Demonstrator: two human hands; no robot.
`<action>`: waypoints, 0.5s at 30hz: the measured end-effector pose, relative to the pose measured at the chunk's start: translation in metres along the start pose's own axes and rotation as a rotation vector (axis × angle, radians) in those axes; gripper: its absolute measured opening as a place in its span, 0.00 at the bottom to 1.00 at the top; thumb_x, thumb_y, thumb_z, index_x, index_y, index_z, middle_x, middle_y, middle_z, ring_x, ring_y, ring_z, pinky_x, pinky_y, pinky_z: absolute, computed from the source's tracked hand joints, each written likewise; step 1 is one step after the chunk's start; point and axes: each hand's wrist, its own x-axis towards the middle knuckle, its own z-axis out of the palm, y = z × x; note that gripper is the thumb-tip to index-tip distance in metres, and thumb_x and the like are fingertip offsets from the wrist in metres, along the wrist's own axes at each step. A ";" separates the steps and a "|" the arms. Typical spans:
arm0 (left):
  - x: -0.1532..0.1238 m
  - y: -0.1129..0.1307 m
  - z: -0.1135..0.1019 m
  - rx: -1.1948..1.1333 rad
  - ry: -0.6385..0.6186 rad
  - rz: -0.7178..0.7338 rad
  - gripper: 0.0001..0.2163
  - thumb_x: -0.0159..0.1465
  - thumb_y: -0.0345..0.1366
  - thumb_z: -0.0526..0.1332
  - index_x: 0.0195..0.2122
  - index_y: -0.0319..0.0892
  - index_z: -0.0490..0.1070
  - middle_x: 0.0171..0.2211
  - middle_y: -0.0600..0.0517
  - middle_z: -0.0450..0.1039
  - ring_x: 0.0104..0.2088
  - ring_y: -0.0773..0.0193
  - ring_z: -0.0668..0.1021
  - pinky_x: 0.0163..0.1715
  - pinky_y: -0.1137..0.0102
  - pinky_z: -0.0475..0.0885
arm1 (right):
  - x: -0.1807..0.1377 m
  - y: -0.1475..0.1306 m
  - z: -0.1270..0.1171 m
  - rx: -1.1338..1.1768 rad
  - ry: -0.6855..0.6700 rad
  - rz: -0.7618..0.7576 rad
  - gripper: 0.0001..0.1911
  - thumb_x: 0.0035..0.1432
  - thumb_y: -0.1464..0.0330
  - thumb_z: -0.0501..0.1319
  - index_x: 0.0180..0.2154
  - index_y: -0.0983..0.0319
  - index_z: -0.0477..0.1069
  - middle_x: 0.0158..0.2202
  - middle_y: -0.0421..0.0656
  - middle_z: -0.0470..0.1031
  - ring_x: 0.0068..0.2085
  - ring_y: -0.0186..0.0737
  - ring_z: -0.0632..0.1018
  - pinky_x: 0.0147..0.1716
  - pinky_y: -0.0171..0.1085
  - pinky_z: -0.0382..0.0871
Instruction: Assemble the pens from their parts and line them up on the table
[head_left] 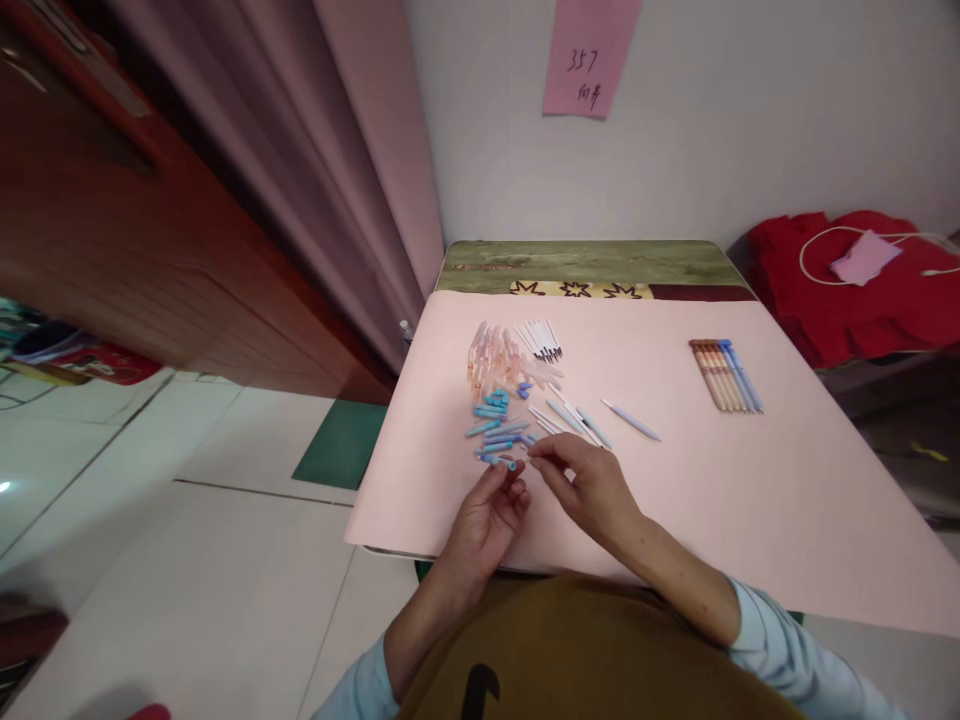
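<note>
My left hand (487, 515) is closed, its thumb and fingers pinching a blue pen barrel (511, 465) whose round open end faces right. Close by, my right hand (589, 482) pinches something tiny between thumb and forefinger, too small to make out. Just beyond the hands lie loose blue pen barrels (501, 432) and turquoise pen parts (491, 402). Thin white refills (546, 420) rest next to light blue tubes (564, 414). A pale lilac pen (631, 420) lies alone to the right.
Pinkish clear pen parts (491, 355) are heaped at the back left, beside white refills with dark ends (541, 340). A row of brown and blue pens (726, 376) lies at the right on the pink table cover (660, 530). Red cloth (862, 310) is beyond the table's right edge.
</note>
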 end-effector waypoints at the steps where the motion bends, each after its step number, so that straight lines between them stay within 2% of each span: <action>1: 0.001 -0.002 0.000 0.002 -0.018 0.007 0.03 0.61 0.26 0.65 0.36 0.34 0.74 0.31 0.50 0.76 0.27 0.71 0.75 0.29 0.75 0.74 | -0.001 -0.004 0.000 0.030 -0.017 0.006 0.06 0.63 0.70 0.58 0.38 0.58 0.74 0.35 0.40 0.79 0.33 0.35 0.78 0.34 0.32 0.69; 7: 0.005 -0.011 -0.002 0.008 -0.086 0.039 0.06 0.57 0.27 0.69 0.34 0.36 0.73 0.33 0.51 0.76 0.31 0.69 0.77 0.34 0.74 0.74 | -0.008 -0.007 0.008 0.123 -0.060 0.097 0.05 0.60 0.73 0.58 0.36 0.59 0.72 0.29 0.38 0.78 0.29 0.33 0.78 0.31 0.30 0.70; 15: 0.006 -0.015 -0.004 -0.026 -0.069 0.005 0.05 0.58 0.27 0.68 0.34 0.35 0.73 0.31 0.51 0.75 0.30 0.69 0.77 0.34 0.74 0.73 | -0.010 -0.003 0.010 0.071 -0.041 0.056 0.06 0.61 0.70 0.59 0.34 0.58 0.74 0.30 0.40 0.78 0.31 0.34 0.78 0.33 0.32 0.70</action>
